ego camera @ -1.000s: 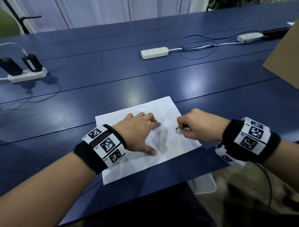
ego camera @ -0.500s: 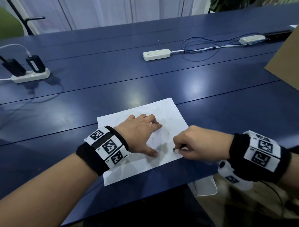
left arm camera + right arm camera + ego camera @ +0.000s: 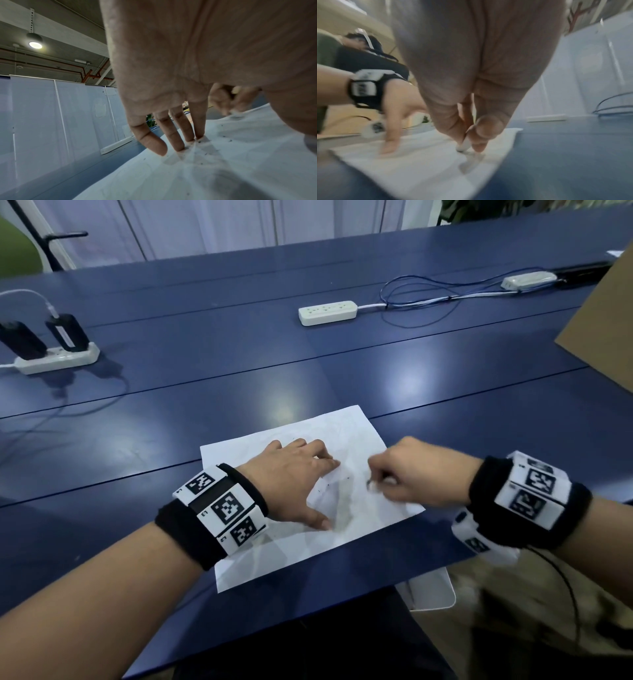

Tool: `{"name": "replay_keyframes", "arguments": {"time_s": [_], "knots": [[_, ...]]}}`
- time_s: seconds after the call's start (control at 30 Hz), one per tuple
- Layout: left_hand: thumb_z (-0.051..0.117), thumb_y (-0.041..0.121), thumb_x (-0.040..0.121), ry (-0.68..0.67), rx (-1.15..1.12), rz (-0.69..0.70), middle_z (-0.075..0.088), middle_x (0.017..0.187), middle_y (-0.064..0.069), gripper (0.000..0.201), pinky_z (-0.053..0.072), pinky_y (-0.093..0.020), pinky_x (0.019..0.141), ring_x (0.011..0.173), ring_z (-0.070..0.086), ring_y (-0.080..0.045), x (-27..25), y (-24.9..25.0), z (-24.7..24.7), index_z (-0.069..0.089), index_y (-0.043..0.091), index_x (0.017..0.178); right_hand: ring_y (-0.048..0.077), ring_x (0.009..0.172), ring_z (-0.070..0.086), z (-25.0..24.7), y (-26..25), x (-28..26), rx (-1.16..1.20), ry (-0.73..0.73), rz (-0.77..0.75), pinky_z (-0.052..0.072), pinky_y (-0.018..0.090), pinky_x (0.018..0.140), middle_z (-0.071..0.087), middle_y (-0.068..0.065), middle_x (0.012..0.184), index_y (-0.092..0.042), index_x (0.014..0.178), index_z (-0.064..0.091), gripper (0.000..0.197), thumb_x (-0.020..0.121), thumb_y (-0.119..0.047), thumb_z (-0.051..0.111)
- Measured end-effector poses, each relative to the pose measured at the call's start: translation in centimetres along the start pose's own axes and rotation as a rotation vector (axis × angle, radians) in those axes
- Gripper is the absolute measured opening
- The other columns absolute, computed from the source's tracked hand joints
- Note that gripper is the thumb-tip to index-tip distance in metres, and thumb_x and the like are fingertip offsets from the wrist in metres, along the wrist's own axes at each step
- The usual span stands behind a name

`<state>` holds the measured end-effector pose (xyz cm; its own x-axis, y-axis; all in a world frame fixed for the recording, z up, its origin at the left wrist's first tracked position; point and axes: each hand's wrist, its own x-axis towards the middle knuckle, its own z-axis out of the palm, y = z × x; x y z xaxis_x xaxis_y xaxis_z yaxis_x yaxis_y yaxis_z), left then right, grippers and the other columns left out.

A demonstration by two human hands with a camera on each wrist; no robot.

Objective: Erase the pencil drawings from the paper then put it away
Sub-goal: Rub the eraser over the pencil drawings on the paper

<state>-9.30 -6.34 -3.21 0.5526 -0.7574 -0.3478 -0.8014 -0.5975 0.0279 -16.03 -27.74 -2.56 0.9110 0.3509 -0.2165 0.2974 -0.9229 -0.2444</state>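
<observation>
A white sheet of paper (image 3: pixel 349 436) lies on the blue table (image 3: pixel 239 364) near its front edge, with dark eraser crumbs scattered on it. My left hand (image 3: pixel 298 481) presses flat on the sheet, fingers spread and straight (image 3: pixel 178 138). My right hand (image 3: pixel 404 474) pinches a small white eraser (image 3: pixel 464 144) between thumb and fingers, its tip down on the paper's right part (image 3: pixel 419 169). The eraser tip (image 3: pixel 371 484) shows dark and smudged in the head view. Pencil marks are too faint to make out.
A white power strip (image 3: pixel 327 312) with cables lies at the back centre. Another strip with black chargers (image 3: pixel 58 359) sits at the left. A brown cardboard sheet (image 3: pixel 603 330) leans in at the right edge. A white object (image 3: pixel 433 594) lies below the table's front edge.
My right hand went toward the paper's front edge with the eraser, then came back up to the sheet's right middle. The left hand stayed pressed on the paper.
</observation>
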Motion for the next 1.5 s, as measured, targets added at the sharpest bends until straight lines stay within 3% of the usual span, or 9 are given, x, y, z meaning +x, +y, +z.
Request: {"name": "replay_keyframes", "arguments": {"time_s": [0.1, 0.27, 0.47, 0.67, 0.8, 1.03, 1.27, 1.37, 1.5], "knots": [[0.061, 0.074, 0.073, -0.002, 0.0, -0.002, 0.033, 0.141, 0.011, 0.095, 0.035, -0.039, 0.101, 0.126, 0.036, -0.015, -0.1, 0.1, 0.0, 0.028, 0.032, 0.151, 0.017, 0.066, 0.049, -0.8, 2.0, 1.1, -0.026, 0.081, 0.124, 0.045, 0.033, 0.06, 0.055, -0.008, 0.061, -0.02, 0.071, 0.052, 0.02, 0.089, -0.029, 0.054], [0.062, 0.076, 0.071, 0.007, -0.004, -0.002, 0.034, 0.14, 0.011, 0.098, 0.035, -0.039, 0.1, 0.125, 0.036, -0.014, 0.0, 0.0, 0.0, 0.028, 0.031, 0.151, 0.0, 0.059, 0.049, 0.1, -0.7, -0.6, 0.078, -0.108, -0.12, 0.038, 0.012, 0.056, 0.055, -0.015, 0.062, -0.018, 0.08, 0.062, 0.012, 0.086, -0.028, 0.06], [0.063, 0.075, 0.071, 0.005, -0.008, 0.0, 0.034, 0.139, 0.012, 0.095, 0.035, -0.038, 0.099, 0.124, 0.036, -0.014, 0.0, 0.1, 0.0, 0.03, 0.033, 0.15, 0.016, 0.065, 0.046, -0.9, 1.8, 1.6, -0.068, 0.089, 0.124, 0.033, 0.027, 0.051, 0.056, -0.007, 0.063, -0.02, 0.072, 0.051, 0.02, 0.09, -0.029, 0.053], [0.062, 0.076, 0.07, 0.011, -0.001, 0.002, 0.034, 0.139, 0.011, 0.098, 0.036, -0.039, 0.099, 0.124, 0.036, -0.015, 0.0, 0.0, 0.1, 0.028, 0.032, 0.151, 0.0, 0.057, 0.048, 0.5, -1.4, -0.4, 0.089, -0.131, -0.134, 0.037, 0.013, 0.056, 0.057, -0.012, 0.065, -0.017, 0.08, 0.061, 0.012, 0.085, -0.027, 0.059], [0.061, 0.076, 0.071, 0.01, -0.005, 0.003, 0.034, 0.139, 0.011, 0.096, 0.035, -0.039, 0.099, 0.124, 0.036, -0.015, 0.0, -0.1, 0.1, 0.029, 0.032, 0.15, 0.014, 0.065, 0.049, -0.6, 0.9, 1.6, -0.048, 0.056, 0.053, 0.045, 0.032, 0.061, 0.062, -0.006, 0.069, -0.018, 0.077, 0.057, 0.018, 0.09, -0.031, 0.055], [0.063, 0.075, 0.07, 0.009, -0.013, 0.002, 0.035, 0.138, 0.009, 0.095, 0.036, -0.04, 0.099, 0.124, 0.036, -0.016, -0.1, 0.0, 0.1, 0.031, 0.033, 0.149, 0.011, 0.062, 0.046, 0.0, -0.6, 0.5, 0.013, -0.033, -0.124, 0.041, 0.028, 0.06, 0.058, -0.007, 0.067, -0.021, 0.072, 0.052, 0.015, 0.085, -0.026, 0.056], [0.064, 0.074, 0.071, 0.01, -0.027, -0.002, 0.035, 0.138, 0.01, 0.092, 0.037, -0.039, 0.097, 0.122, 0.036, -0.015, -0.1, -0.1, 0.2, 0.031, 0.036, 0.147, 0.006, 0.067, 0.056, -1.8, 2.3, 0.7, 0.064, 0.168, 0.139, 0.05, 0.027, 0.063, 0.062, -0.011, 0.067, -0.023, 0.076, 0.059, 0.014, 0.086, -0.033, 0.059], [0.063, 0.075, 0.07, -0.018, -0.014, -0.004, 0.033, 0.137, 0.01, 0.096, 0.038, -0.04, 0.096, 0.122, 0.034, -0.016, 0.0, -0.1, 0.0, 0.026, 0.038, 0.15, 0.003, 0.062, 0.056, -0.7, -0.2, 0.1, 0.141, -0.014, -0.023, 0.045, 0.017, 0.059, 0.063, -0.012, 0.065, -0.022, 0.081, 0.062, 0.013, 0.086, -0.033, 0.062], [0.064, 0.074, 0.07, -0.042, 0.002, -0.003, 0.032, 0.137, 0.01, 0.098, 0.037, -0.039, 0.097, 0.122, 0.033, -0.016, 0.4, 0.0, -0.3, 0.022, 0.04, 0.151, 0.014, 0.069, 0.056, -0.3, 0.8, 1.6, 0.007, 0.052, 0.097, 0.05, 0.035, 0.065, 0.066, -0.004, 0.073, -0.021, 0.079, 0.057, 0.013, 0.087, -0.031, 0.054]]}}
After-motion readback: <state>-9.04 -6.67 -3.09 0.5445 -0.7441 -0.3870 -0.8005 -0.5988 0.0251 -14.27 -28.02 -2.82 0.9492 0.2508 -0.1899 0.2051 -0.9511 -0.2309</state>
